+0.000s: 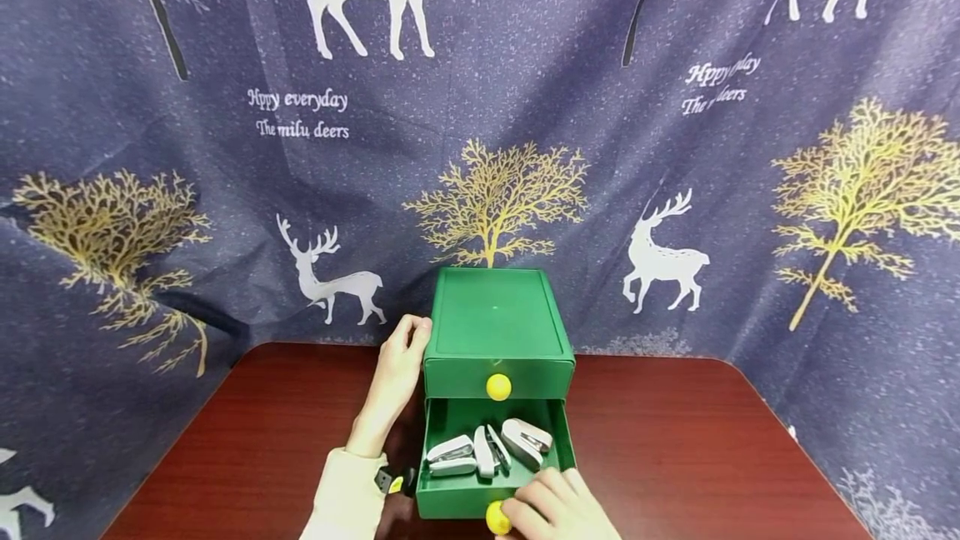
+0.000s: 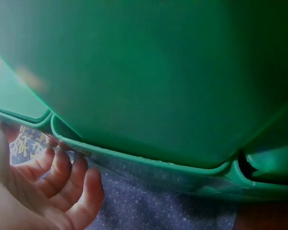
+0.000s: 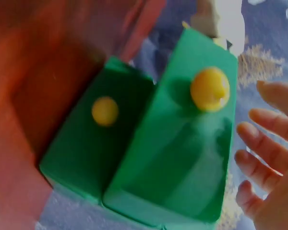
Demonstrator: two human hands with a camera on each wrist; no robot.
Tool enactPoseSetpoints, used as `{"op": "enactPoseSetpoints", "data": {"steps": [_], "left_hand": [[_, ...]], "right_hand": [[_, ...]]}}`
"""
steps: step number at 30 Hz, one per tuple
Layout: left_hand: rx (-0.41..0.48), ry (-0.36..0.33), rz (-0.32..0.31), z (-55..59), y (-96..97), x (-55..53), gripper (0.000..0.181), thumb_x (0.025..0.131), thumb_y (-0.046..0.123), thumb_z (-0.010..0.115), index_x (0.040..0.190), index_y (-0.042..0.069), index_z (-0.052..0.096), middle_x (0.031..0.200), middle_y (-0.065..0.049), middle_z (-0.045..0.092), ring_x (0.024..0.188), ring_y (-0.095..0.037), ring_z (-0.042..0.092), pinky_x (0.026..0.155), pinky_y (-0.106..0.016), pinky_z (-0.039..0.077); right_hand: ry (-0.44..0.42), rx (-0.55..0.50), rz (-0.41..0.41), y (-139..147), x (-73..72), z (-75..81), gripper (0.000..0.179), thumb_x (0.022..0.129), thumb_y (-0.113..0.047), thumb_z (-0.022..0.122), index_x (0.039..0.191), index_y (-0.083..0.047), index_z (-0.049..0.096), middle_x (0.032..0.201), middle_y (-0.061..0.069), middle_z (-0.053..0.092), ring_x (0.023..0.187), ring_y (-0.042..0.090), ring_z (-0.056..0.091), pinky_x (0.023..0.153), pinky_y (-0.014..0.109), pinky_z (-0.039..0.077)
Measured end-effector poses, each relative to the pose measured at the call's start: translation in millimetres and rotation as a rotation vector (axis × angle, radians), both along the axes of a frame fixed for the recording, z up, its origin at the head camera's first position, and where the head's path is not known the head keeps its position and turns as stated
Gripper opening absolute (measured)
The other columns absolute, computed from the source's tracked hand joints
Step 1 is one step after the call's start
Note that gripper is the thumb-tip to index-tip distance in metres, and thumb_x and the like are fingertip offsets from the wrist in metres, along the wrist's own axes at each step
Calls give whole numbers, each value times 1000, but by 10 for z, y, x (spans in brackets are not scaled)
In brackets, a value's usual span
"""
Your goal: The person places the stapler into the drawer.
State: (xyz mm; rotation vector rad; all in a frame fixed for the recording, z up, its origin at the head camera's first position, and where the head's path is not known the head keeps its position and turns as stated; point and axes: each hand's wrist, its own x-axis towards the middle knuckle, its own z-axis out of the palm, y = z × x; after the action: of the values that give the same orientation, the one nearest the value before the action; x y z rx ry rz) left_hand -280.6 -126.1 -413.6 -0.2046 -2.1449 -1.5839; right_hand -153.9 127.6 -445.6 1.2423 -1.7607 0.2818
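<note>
A green two-drawer box point(image 1: 495, 315) stands on the table, its lower drawer point(image 1: 457, 505) pulled out and its upper drawer closed. Inside the lower one lie three pale staplers point(image 1: 452, 457), two at the sides and one between them. My left hand point(image 1: 401, 365) rests at the box's left side; in the left wrist view its loosely bent fingers point(image 2: 89, 189) are by the rear edge. My right hand point(image 1: 558, 507) is at the lower yellow knob point(image 1: 497, 517), partly covering it in the head view. From the right wrist, its fingers point(image 3: 261, 143) look spread and apart from both knobs.
The upper drawer carries another yellow knob point(image 1: 498, 387). Beneath everything is a dark red-brown table point(image 1: 675, 440). Close behind the box hangs a blue cloth point(image 1: 525, 107) printed with deer and trees. A small black and yellow device point(image 1: 393, 482) sits at the left wrist.
</note>
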Motion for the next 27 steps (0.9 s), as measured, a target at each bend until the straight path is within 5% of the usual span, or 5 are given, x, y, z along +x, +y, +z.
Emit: {"op": "enactPoseSetpoints", "data": {"steps": [5, 8, 15, 22, 27], "left_hand": [[-8, 7, 1, -15, 2, 3, 29, 103, 39, 50, 98, 13, 61, 84, -3, 58, 83, -21, 52, 78, -36, 40], [-8, 13, -4, -19, 2, 7, 29, 103, 39, 50, 98, 13, 61, 83, -3, 57, 83, -21, 52, 77, -36, 40], [-2, 8, -3, -19, -4, 9, 29, 102, 40, 50, 97, 13, 61, 84, -3, 57, 84, -22, 52, 78, -36, 40], [-7, 14, 5, -6, -8, 15, 29, 102, 39, 51, 95, 13, 61, 82, -3, 56, 85, -21, 52, 78, -36, 40], [-1, 12, 2, 0, -6, 17, 29, 102, 39, 51, 96, 14, 61, 79, -3, 54, 81, -21, 51, 75, -35, 40]], "right_hand": [[188, -94, 96, -127, -33, -140, 14, 97, -16, 55, 89, -11, 66, 73, -10, 50, 62, 4, 42, 58, 15, 20], [260, -164, 62, -162, -34, -223, 17, 98, -16, 55, 90, -9, 68, 67, -9, 47, 55, 2, 37, 52, 13, 20], [-56, -107, -235, -125, 132, -358, 33, 101, -39, 44, 99, -19, 70, 66, -11, 49, 53, 6, 42, 44, 16, 29], [-23, -85, -227, -127, 40, -328, 32, 102, -40, 43, 98, -21, 68, 64, -11, 46, 48, 5, 40, 38, 15, 25], [-166, -88, -243, -135, 33, -271, 33, 104, -43, 38, 97, -25, 65, 66, -14, 42, 50, 3, 41, 40, 14, 28]]}}
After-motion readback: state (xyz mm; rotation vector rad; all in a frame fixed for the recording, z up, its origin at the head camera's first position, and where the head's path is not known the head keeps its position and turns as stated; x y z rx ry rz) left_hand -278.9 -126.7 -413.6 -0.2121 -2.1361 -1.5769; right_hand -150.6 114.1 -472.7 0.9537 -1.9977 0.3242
